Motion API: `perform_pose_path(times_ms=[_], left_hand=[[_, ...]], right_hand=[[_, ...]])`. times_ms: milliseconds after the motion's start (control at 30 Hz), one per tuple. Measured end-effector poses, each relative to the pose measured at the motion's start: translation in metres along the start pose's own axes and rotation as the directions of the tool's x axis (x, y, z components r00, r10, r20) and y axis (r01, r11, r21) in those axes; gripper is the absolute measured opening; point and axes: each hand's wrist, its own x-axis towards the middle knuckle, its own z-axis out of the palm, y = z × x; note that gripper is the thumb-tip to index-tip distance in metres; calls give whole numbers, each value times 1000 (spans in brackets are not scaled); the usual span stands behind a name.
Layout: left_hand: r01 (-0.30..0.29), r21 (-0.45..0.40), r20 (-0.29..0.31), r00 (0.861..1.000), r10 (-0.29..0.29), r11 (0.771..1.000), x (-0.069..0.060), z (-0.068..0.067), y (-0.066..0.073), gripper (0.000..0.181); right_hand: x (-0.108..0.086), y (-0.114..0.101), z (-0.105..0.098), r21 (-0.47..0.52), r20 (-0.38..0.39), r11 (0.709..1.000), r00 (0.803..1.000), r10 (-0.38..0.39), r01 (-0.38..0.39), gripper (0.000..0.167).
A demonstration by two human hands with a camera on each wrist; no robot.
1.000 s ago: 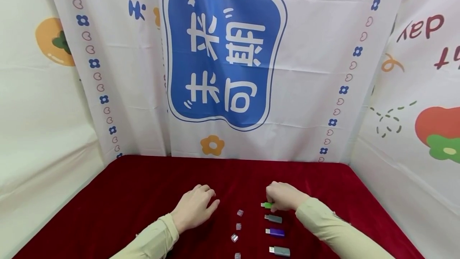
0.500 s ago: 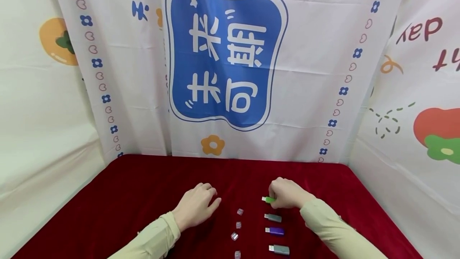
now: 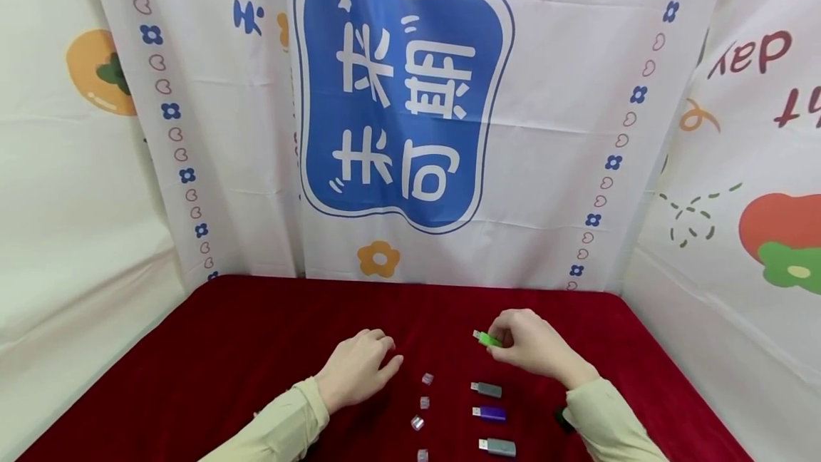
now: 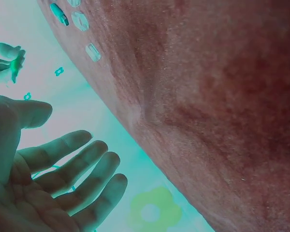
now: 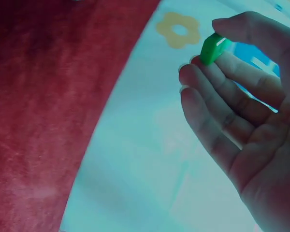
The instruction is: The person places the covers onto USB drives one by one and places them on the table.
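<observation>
My right hand (image 3: 535, 344) pinches a green USB stick (image 3: 489, 339) between thumb and fingers, its metal plug pointing left. In the right wrist view the green stick's end (image 5: 212, 50) shows between the thumb and fingertips. My left hand (image 3: 359, 366) is held over the cloth with loose fingers and nothing in it; the left wrist view shows its fingers (image 4: 70, 166) spread apart. Nearer me lie a grey USB stick (image 3: 486, 389), a purple USB stick (image 3: 489, 413) and another grey USB stick (image 3: 497, 447) in a column, plugs to the left.
Several small clear plastic caps (image 3: 425, 402) lie in a column between the left hand and the sticks. A dark green object (image 3: 564, 419) is partly hidden by the right sleeve. Red cloth (image 3: 269, 326) covers the table; a white printed curtain (image 3: 545, 162) hangs behind it.
My right hand has lifted the green USB stick from the column's far end, moving away and slightly right, and turned so the thumb shows. The left hand has shifted slightly right.
</observation>
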Motion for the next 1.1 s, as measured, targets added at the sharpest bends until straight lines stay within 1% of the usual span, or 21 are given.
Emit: perform_pose_path(times_ms=[167,267,400,567,700,833,967,1100], left_hand=[[-41,12,1,999,41,999,7,-1,5,24],[-51,6,20,999,51,999,12,-2,8,23],[-65,19,76,995,63,998,21,-2,14,24],[-78,41,156,985,71,996,34,-6,19,24],[-106,53,221,971,92,993,42,-6,22,24],[-136,54,282,952,116,989,46,-2,22,26],[-156,31,325,935,138,987,50,5,21,24],[-167,-2,363,919,157,986,54,11,20,23]], right_hand=[[-10,-4,-13,-16,-53,1000,998,20,-21,13],[-12,-6,-19,-24,-68,1000,998,13,-15,15],[-15,-10,-25,-28,-64,1000,998,-4,2,16],[-16,-14,-30,-30,-77,999,997,-32,30,15],[-16,-15,-31,-19,-78,999,996,-47,46,14],[-15,-15,-31,-6,-80,998,995,-63,63,14],[-14,-14,-30,9,-75,998,995,-69,69,13],[-13,-14,-30,23,-69,998,996,-55,57,13]])
